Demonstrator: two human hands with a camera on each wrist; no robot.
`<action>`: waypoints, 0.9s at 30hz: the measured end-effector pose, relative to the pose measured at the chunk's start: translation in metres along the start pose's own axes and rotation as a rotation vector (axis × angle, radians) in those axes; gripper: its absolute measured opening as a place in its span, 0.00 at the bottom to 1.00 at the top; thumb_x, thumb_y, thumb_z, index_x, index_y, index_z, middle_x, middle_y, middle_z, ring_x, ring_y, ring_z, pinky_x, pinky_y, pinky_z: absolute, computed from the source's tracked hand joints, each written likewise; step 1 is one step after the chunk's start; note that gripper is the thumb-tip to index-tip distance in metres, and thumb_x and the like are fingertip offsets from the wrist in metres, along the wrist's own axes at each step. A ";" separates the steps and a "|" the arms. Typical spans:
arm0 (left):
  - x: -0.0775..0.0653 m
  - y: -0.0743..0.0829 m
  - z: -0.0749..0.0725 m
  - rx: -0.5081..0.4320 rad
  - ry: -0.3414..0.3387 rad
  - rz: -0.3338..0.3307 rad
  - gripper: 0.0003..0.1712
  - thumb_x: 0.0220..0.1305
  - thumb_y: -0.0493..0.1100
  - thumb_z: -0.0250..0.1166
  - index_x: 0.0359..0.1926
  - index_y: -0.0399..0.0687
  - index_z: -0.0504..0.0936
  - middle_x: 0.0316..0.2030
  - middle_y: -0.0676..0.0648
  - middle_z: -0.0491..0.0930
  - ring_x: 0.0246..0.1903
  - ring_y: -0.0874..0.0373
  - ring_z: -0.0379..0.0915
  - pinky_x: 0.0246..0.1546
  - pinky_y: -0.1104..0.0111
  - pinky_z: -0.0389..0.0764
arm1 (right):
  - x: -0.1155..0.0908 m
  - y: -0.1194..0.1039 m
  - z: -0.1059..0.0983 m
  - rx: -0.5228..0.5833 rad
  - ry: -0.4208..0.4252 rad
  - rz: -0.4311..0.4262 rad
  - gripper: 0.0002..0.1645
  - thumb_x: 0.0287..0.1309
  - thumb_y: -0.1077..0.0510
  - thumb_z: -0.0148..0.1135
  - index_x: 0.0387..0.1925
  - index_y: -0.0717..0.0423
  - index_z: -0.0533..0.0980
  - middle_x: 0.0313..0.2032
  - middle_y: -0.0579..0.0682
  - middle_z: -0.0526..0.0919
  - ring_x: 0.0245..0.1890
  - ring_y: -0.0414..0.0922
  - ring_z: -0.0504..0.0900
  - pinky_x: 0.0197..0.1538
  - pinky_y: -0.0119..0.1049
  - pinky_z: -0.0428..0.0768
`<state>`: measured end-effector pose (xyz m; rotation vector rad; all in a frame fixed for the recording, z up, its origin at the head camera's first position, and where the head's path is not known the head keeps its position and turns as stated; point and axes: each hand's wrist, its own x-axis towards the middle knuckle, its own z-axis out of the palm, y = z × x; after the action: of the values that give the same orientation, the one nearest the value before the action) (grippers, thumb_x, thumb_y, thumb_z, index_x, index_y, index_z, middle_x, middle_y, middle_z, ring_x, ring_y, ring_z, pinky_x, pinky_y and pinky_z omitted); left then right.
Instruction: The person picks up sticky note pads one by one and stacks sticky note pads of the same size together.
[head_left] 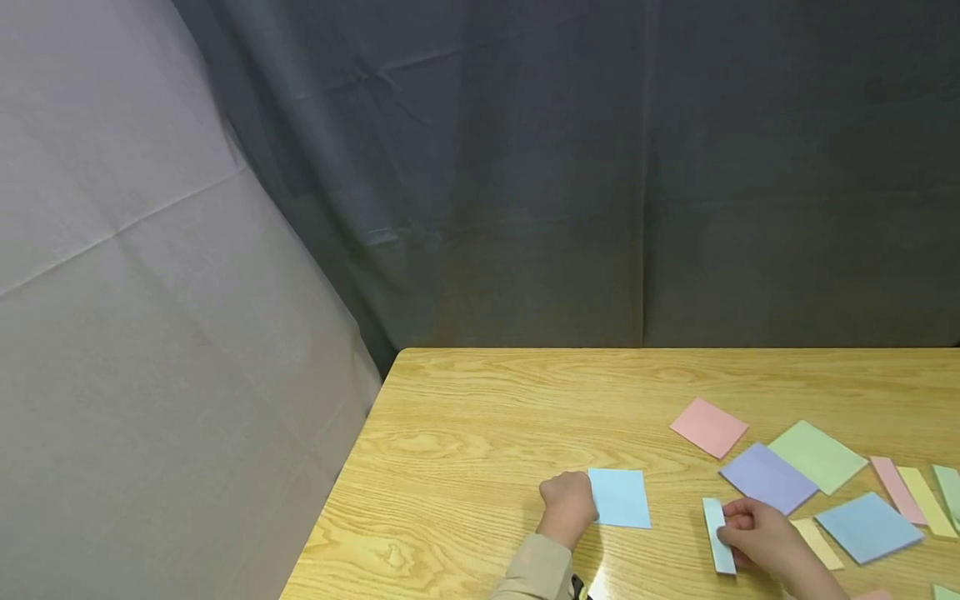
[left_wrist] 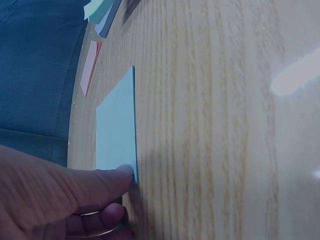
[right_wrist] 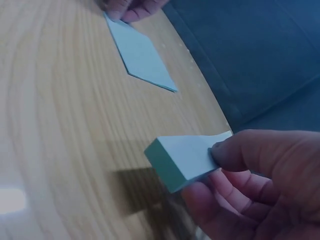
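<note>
A square light-blue sticky note pad (head_left: pixel 619 498) lies flat on the wooden table. My left hand (head_left: pixel 567 502) is at its left edge; in the left wrist view the thumb (left_wrist: pixel 107 185) lies over a corner of the pad, with the other fingers curled beside the edge. To the right, my right hand (head_left: pixel 763 537) pinches a narrow pale-blue sticky note pad (head_left: pixel 718 536) between thumb and fingers. The right wrist view shows this narrow pad (right_wrist: pixel 187 155) held above the table, its green-tinted thick side facing the camera.
Square pads in pink (head_left: pixel 708 427), purple (head_left: pixel 768 477), green (head_left: pixel 817 456) and blue (head_left: pixel 870 527) lie around my right hand. Narrow strips in cream (head_left: pixel 818 543), pink (head_left: pixel 897 490), yellow (head_left: pixel 928 502) and green (head_left: pixel 949 492) are farther right. A dark curtain (head_left: pixel 525 183) hangs behind the table.
</note>
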<state>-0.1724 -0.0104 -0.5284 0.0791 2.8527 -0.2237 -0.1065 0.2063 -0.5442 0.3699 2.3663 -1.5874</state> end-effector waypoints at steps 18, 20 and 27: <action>0.000 0.000 -0.002 -0.020 -0.002 0.002 0.15 0.42 0.56 0.71 0.23 0.51 0.81 0.16 0.53 0.72 0.18 0.62 0.67 0.28 0.68 0.71 | -0.005 -0.009 0.033 -0.196 -0.021 -0.025 0.13 0.44 0.67 0.57 0.33 0.70 0.67 0.23 0.51 0.71 0.22 0.44 0.71 0.25 0.35 0.73; 0.000 0.000 -0.003 -0.021 0.001 0.000 0.16 0.42 0.56 0.71 0.23 0.51 0.81 0.16 0.52 0.73 0.18 0.61 0.68 0.28 0.67 0.71 | -0.004 -0.010 0.034 -0.225 -0.009 -0.026 0.13 0.43 0.66 0.57 0.32 0.70 0.67 0.23 0.50 0.72 0.23 0.43 0.71 0.26 0.35 0.72; -0.003 -0.001 -0.005 -0.021 -0.002 -0.004 0.15 0.43 0.55 0.71 0.23 0.51 0.81 0.16 0.52 0.72 0.18 0.62 0.67 0.27 0.68 0.70 | -0.002 -0.011 0.035 -0.295 0.001 -0.033 0.13 0.43 0.63 0.59 0.31 0.69 0.68 0.24 0.48 0.74 0.25 0.43 0.72 0.30 0.38 0.70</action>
<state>-0.1708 -0.0103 -0.5225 0.0695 2.8529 -0.1951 -0.1056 0.1696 -0.5464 0.2702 2.5688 -1.2224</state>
